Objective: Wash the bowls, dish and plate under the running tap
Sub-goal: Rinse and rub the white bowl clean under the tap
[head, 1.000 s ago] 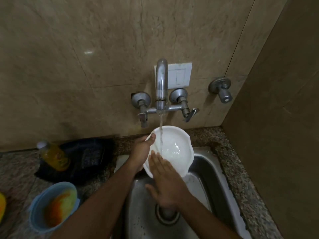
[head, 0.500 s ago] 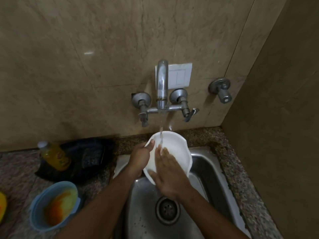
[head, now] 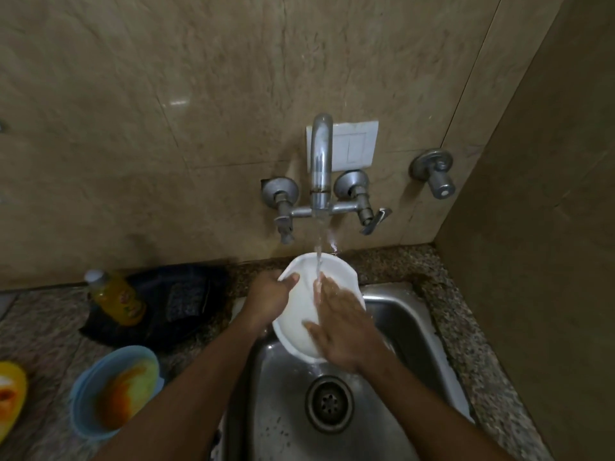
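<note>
While water is running from the steel tap (head: 321,161), now rubbing higher inside the tilted white round dish (head: 301,314) over the steel sink (head: 412,327): flat, straight-fingered right hand (head: 342,327) scrubbing, left hand (head: 269,296) gripping the rim (rinse likely progressing).

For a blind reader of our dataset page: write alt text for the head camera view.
Over a steel sink, a person's left hand grips the rim of a white bowl while the flat right hand rubs inside it under the running tap. A soiled blue bowl and an orange bottle stand on the counter to the left.
</note>
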Available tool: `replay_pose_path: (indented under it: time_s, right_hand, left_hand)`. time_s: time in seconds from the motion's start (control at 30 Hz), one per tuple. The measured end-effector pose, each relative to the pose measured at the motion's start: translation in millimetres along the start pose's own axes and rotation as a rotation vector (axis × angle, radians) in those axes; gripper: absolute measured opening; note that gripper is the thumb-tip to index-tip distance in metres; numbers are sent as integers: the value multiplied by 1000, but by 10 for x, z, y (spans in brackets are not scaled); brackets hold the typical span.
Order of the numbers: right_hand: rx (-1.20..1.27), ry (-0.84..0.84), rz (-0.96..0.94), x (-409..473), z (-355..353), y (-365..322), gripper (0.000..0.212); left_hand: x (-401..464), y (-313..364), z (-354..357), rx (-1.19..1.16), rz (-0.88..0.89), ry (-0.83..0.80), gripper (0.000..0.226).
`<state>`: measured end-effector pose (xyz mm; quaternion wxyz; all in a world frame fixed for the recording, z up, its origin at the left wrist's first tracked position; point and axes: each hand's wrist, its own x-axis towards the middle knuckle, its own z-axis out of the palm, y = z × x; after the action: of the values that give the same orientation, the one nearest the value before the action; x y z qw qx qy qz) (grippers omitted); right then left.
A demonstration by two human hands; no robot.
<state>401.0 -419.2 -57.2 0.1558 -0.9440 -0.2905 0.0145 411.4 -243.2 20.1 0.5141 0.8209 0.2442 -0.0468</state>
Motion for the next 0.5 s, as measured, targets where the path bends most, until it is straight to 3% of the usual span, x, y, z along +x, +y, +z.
replay_pose_path:
  time_s: [0.13, 0.3, 0.43, 0.5]
  right_hand:
    - [-2, -24, -64, -379, 173, -90, 77]
    - [-59, 64, 89, -122, 191, -62, 79]
    - [6, 25, -53, -476, 336, -144, 73]
    - [-51, 67, -11, -324, 302, -72, 74]
  left_hand:
    - [2, -31, -76, 95, 33, 82, 24]
    - [-44, 39, -52, 292, 136, 62, 23]
    - [-39, -16, -142, 345, 150, 88, 20]
    - [-39, -70, -119, 355, 140, 73, 25]
